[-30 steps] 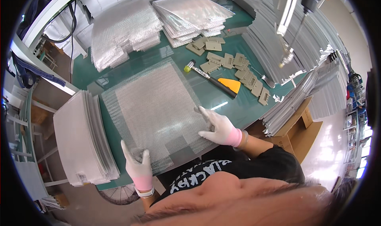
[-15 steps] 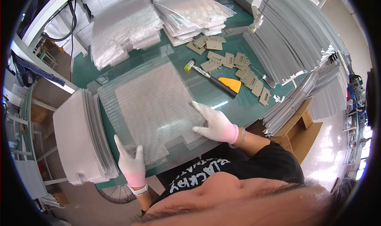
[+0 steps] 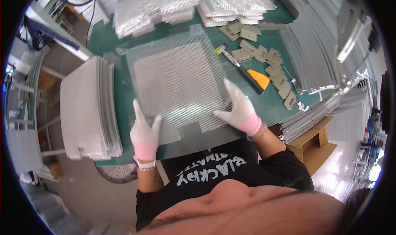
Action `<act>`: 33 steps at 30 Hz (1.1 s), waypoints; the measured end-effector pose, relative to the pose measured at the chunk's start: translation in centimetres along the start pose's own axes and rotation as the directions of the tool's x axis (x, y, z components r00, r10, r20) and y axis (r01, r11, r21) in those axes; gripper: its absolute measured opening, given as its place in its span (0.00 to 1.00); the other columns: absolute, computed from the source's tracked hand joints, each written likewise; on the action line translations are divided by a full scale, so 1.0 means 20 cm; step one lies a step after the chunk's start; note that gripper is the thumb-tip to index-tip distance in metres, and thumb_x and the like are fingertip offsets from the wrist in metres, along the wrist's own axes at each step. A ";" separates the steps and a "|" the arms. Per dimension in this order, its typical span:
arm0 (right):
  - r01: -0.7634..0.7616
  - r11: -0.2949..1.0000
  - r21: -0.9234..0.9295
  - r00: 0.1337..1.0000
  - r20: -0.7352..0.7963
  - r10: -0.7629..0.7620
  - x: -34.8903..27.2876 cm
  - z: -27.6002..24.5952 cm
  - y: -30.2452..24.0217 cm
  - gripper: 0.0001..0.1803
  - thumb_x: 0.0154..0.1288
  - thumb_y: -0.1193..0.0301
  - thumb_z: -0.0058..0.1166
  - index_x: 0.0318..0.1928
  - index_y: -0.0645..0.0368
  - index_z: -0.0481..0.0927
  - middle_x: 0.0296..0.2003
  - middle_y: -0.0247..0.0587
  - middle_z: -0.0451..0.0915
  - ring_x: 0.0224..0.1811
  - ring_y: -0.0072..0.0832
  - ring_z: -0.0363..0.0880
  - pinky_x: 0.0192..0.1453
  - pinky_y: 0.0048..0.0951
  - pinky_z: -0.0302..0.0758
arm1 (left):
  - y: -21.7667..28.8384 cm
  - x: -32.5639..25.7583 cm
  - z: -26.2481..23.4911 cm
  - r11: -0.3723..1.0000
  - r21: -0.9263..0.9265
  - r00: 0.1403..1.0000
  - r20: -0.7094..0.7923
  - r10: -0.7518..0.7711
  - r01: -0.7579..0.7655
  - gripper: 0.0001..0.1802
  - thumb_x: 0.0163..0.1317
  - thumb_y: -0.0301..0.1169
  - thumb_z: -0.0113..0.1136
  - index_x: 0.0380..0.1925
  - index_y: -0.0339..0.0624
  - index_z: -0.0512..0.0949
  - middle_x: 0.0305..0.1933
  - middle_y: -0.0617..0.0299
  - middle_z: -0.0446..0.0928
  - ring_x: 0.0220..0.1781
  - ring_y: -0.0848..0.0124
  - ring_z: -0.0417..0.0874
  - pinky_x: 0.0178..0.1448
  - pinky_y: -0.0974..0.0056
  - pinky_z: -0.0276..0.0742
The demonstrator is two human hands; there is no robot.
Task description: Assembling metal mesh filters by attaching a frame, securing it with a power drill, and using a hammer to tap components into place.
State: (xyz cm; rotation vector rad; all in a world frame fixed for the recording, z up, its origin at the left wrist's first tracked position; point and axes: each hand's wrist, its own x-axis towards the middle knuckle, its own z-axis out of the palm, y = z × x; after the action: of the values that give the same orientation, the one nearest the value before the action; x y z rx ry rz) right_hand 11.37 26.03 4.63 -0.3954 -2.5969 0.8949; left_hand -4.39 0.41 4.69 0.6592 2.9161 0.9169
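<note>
A grey mesh-patterned sheet [image 3: 177, 78] with a notched near edge lies on the green table in front of me. A larger, see-through patterned sheet [image 3: 200, 35] shows past its far and left edges. My left hand [image 3: 145, 132], in a white glove with a pink cuff, is at the near left edge, thumb and forefinger spread. At the right edge is my right hand [image 3: 238, 109], gloved alike, its thumb over the sheet and its fingers stretched out along the side. Neither hand is closed.
A hammer [image 3: 241, 68] and a yellow scraper [image 3: 259, 78] lie right of the sheet, by several beige plastic plates [image 3: 278, 76]. Silvery sheet stacks [image 3: 156, 8] stand behind. Grey sheets are piled at left [image 3: 80, 111] and right [image 3: 313, 49]. An open carton [image 3: 317, 152] sits lower right.
My view has shifted, so the table appears higher in it. The see-through sheet's overhang on the left looks narrower. Both hands stay at the sheet's sides with fingers spread.
</note>
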 end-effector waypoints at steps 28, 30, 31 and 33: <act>-0.106 0.994 0.022 0.992 0.074 0.104 -0.01 0.18 0.02 0.50 0.50 0.67 0.71 0.71 0.69 0.59 0.68 0.59 0.65 0.72 0.47 0.63 0.74 0.36 0.63 | -0.11 0.01 0.07 0.997 0.060 0.992 0.120 -0.048 0.041 0.49 0.62 0.44 0.66 0.75 0.39 0.49 0.67 0.40 0.69 0.64 0.48 0.76 0.62 0.55 0.76; -0.094 0.996 -0.001 0.992 0.079 0.094 0.00 0.17 0.02 0.49 0.51 0.65 0.70 0.70 0.71 0.59 0.68 0.60 0.65 0.72 0.47 0.63 0.74 0.36 0.63 | -0.12 0.02 0.08 0.997 0.054 0.990 0.127 -0.069 0.063 0.49 0.62 0.44 0.66 0.75 0.39 0.49 0.67 0.40 0.70 0.64 0.48 0.76 0.61 0.55 0.76; -0.081 0.997 -0.020 0.993 0.085 0.082 0.00 0.16 0.01 0.48 0.52 0.64 0.69 0.69 0.73 0.59 0.67 0.62 0.65 0.72 0.47 0.63 0.74 0.36 0.64 | -0.12 0.01 0.08 0.996 0.055 0.989 0.128 -0.071 0.064 0.49 0.62 0.44 0.66 0.75 0.39 0.49 0.67 0.40 0.70 0.64 0.48 0.76 0.61 0.55 0.76; -0.086 0.996 -0.010 0.992 0.088 0.087 0.00 0.17 0.02 0.48 0.53 0.63 0.68 0.69 0.72 0.59 0.67 0.62 0.64 0.72 0.47 0.63 0.74 0.36 0.64 | -0.13 0.00 0.10 0.998 0.063 0.996 0.080 -0.032 0.027 0.49 0.61 0.44 0.66 0.74 0.39 0.50 0.65 0.41 0.71 0.62 0.49 0.77 0.59 0.55 0.77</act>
State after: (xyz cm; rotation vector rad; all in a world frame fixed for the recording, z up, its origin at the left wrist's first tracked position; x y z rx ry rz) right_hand 9.96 24.48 1.93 -0.4841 -2.6817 0.9540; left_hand -5.20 -0.50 1.64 0.6386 2.8851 0.7809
